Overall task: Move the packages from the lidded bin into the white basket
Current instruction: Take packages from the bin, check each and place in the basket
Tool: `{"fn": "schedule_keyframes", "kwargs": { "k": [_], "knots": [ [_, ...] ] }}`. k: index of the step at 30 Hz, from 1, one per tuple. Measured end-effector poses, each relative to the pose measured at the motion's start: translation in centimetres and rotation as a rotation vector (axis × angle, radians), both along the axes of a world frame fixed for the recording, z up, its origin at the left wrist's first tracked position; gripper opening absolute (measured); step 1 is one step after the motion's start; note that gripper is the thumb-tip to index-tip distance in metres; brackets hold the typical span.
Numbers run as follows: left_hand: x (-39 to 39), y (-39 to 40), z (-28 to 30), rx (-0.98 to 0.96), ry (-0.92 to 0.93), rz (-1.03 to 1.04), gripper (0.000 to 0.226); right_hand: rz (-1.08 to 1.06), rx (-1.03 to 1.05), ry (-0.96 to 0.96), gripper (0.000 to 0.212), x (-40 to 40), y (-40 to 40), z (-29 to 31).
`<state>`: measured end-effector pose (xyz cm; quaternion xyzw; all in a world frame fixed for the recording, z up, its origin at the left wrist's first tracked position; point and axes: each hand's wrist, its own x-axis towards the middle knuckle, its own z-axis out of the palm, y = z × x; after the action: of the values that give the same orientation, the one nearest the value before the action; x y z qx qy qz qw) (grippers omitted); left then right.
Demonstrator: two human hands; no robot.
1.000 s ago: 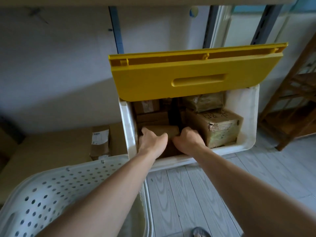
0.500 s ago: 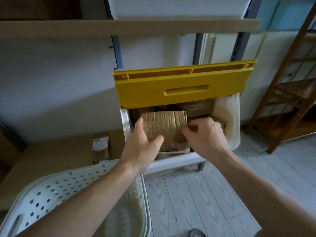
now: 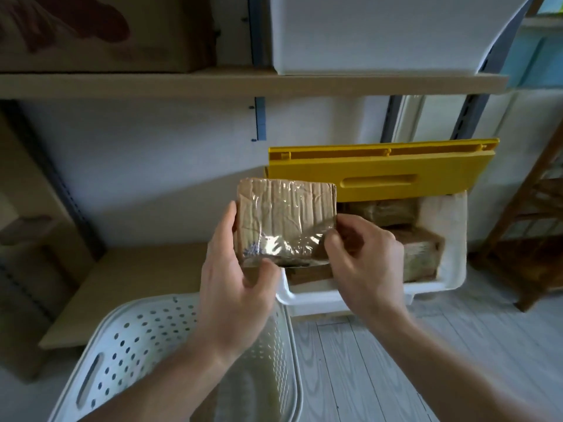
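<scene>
A flat brown package wrapped in clear tape is held upright in the air, above the gap between bin and basket. My left hand grips its left and bottom edge. My right hand pinches its lower right corner. Behind it stands the white bin with its yellow lid swung up; more brown packages lie inside. The white perforated basket sits below my left forearm, its inside partly hidden by my arm.
A wooden shelf board runs overhead, carrying a cardboard box and a white bin. A low cardboard surface lies left of the bin. A wooden rack stands at right. Pale floorboards are below.
Both hands have lifted the package out of the bin and carried it up and left toward the basket. The view has tilted up, revealing the shelf above.
</scene>
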<state>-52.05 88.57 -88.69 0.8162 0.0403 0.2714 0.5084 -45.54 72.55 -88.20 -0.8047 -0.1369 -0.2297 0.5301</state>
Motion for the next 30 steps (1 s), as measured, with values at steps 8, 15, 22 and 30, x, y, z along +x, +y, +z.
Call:
{"fn": "schedule_keyframes", "kwargs": {
  "k": [8, 15, 22, 30],
  "knots": [
    [-1.2, 7.0, -0.8, 0.004, -0.074, 0.236, 0.082, 0.202, 0.030, -0.029, 0.023, -1.5, 8.0, -0.4],
    [-1.1, 11.9, -2.4, -0.010, -0.102, 0.261, 0.097, 0.295, 0.120, 0.006, 0.024, -0.4, 13.1, -1.8],
    [-1.0, 14.2, -2.8, -0.012, -0.187, 0.271, 0.097, 0.538, 0.363, 0.199, 0.022, 1.0, 17.0, -2.8],
    [-0.9, 16.8, -3.3, 0.020, -0.167, 0.246, 0.046, 0.680, 0.500, 0.451, 0.016, 2.2, 19.0, -2.8]
  ]
}}
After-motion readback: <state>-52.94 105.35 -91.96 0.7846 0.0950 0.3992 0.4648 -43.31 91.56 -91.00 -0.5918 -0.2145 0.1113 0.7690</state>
